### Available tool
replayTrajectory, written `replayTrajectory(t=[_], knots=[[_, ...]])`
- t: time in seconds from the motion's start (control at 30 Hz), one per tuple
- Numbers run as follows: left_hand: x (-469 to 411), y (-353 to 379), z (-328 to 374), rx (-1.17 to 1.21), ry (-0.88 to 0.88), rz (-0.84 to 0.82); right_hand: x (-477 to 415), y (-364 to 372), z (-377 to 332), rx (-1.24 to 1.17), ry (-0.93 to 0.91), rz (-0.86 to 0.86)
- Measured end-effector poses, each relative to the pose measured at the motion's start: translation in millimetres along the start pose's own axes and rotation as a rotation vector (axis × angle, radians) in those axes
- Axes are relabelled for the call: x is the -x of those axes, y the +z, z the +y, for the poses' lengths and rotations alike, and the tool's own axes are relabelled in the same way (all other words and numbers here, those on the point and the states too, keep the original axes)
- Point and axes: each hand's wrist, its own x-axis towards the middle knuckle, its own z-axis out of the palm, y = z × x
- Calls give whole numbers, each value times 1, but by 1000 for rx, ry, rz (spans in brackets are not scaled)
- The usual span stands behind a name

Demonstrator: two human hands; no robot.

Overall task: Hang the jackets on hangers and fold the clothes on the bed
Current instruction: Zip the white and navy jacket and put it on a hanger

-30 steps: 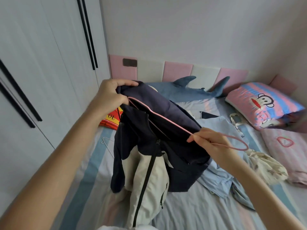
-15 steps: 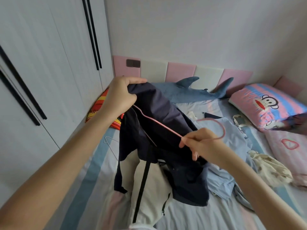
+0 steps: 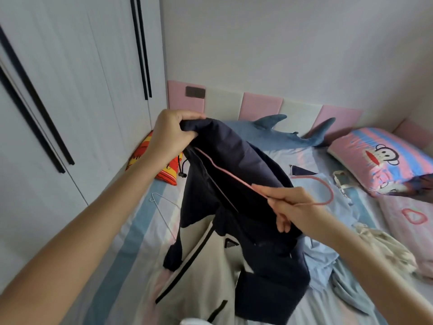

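Both my bare forearms reach in from the bottom corners over the pastel striped bed sheet (image 3: 131, 242). Nearest me, the cream lower half of the navy-and-cream zip jacket (image 3: 234, 160) sags onto the sheet, its black zip running slantwise; the navy upper half is lifted clear of the bed.

My right hand (image 3: 297, 207) sits low and to the right, wrist nearly level; thumb and forefinger pinch the thin pink wire hanger (image 3: 234, 178) just below its hook, the other fingers curl loosely downward and hold nothing. The hook bends out to the right of that hand; one shoulder of the wire runs up and left inside the open jacket.

My left hand (image 3: 171, 134) is raised higher and further out, wrist bent; fingers and thumb are clenched round a bunch of navy cloth at the jacket's top, bearing its weight.

On the bed, a bare white wire hanger (image 3: 164, 207) lies left of the jacket; a crumpled light blue shirt (image 3: 323, 254) lies partly under it on the right, a rumpled cream garment (image 3: 386, 245) beyond that.

Further back lie a red-and-yellow cushion (image 3: 168, 170), a blue plush shark (image 3: 269, 134) and a pink-and-blue monkey pillow (image 3: 379, 160); behind them stands the pink-and-white padded headboard (image 3: 257, 106); the white wardrobe doors (image 3: 70, 90) fill the left.
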Motion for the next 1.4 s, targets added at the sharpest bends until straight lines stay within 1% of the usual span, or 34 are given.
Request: replayTrajectory(t=[0.1, 0.2, 0.23, 0.3, 0.37, 0.4, 0.47, 0.53, 0.6, 0.7, 0.73, 0.8, 0.87, 0.93, 1.0, 1.03, 1.07, 1.1, 1.17, 1.2, 1.23, 1.27, 1.37, 1.4], knots=[[9, 4, -3, -31, -4, 48, -1, 7, -4, 106, 145, -101], [16, 15, -2, -49, -4, 91, -3, 13, -10, 183, 204, -120], [16, 16, -2, -41, -15, 97, -4, 12, -11, 178, 216, -133], [15, 15, -7, -22, -22, 109, -2, 0, -13, 85, 232, -154], [10, 13, -11, -30, -12, 104, 1, -15, -14, 15, 225, -153], [9, 15, -12, -35, -10, 93, 4, -17, -13, 22, 232, -160], [3, 18, -6, -32, 2, 84, 2, -14, -11, 120, 263, -172], [1, 23, 2, -39, 30, 75, 2, -5, -5, 271, 317, -170], [0, 25, 10, -55, 65, 79, 1, -2, 0, 331, 338, -132], [8, 33, 36, 22, 103, 106, -11, -7, 1, 210, 354, -106], [14, 41, 48, 76, 143, 76, -18, -8, -2, 139, 336, -66], [32, 65, 72, 169, 214, -84, -33, -9, -10, -8, 303, 28], [58, 83, 93, 292, 220, -237, -43, -12, -11, -102, 285, 94], [78, 82, 93, 465, 153, -355, -48, -19, -2, -120, 271, 210], [91, 72, 63, 523, 42, -615, -45, -28, 14, -147, 302, 343], [97, 63, 43, 495, 0, -728, -42, -32, 20, -170, 333, 392], [100, 56, 23, 445, -31, -731, -39, -37, 23, -201, 352, 421], [100, 50, 4, 386, -67, -611, -35, -42, 24, -241, 354, 430], [83, 46, -31, 197, -110, -251, -31, -53, 18, -306, 317, 426], [70, 48, -44, 75, -109, -156, -29, -58, 14, -318, 296, 420], [56, 52, -57, -48, -109, -156, -29, -62, 8, -319, 271, 407], [44, 59, -66, -127, -127, -229, -29, -66, 3, -316, 245, 387], [28, 88, -92, -73, -251, -472, -24, -71, -8, -235, 154, 296], [30, 93, -92, -67, -250, -519, -22, -72, -9, -184, 127, 293]])
